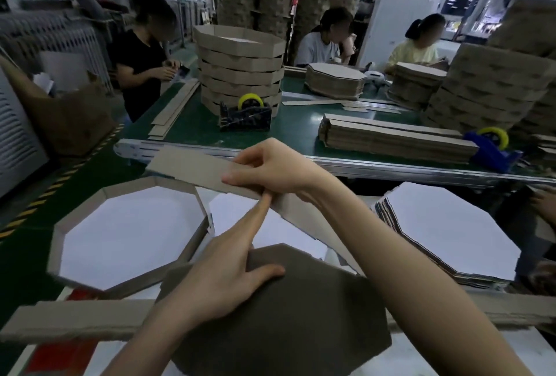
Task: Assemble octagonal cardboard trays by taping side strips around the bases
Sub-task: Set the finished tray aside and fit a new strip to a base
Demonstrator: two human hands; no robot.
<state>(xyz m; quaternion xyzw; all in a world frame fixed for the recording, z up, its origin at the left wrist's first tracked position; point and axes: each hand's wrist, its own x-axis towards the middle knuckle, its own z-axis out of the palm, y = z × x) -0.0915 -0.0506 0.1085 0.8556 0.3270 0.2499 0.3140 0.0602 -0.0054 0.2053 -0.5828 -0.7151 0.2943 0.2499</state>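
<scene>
Near centre of the tabletop [538,357]: right hand [267,169], fingers pinching the side strip [192,165], which is held aloft on a slant. Left hand [222,279] clamps the brown base [285,330], thumb on top, forefinger straight with its tip touching the strip. Finished tray [129,186] at left, stack of bases [445,234] at right. Black tape dispenser [245,117] on the far belt [195,117].

- Bare arms on show here, both uncovered from the wrists as far up as I can see.
- Left forearm [156,324]: slim, smooth and long.
- Right forearm [406,270]: slim too, the same smooth line throughout.
- Left hand [222,273]: bare, with long, slender fingers.
- Right hand [270,171]: bare likewise, knuckles softly rounded, wrist narrow.
</scene>
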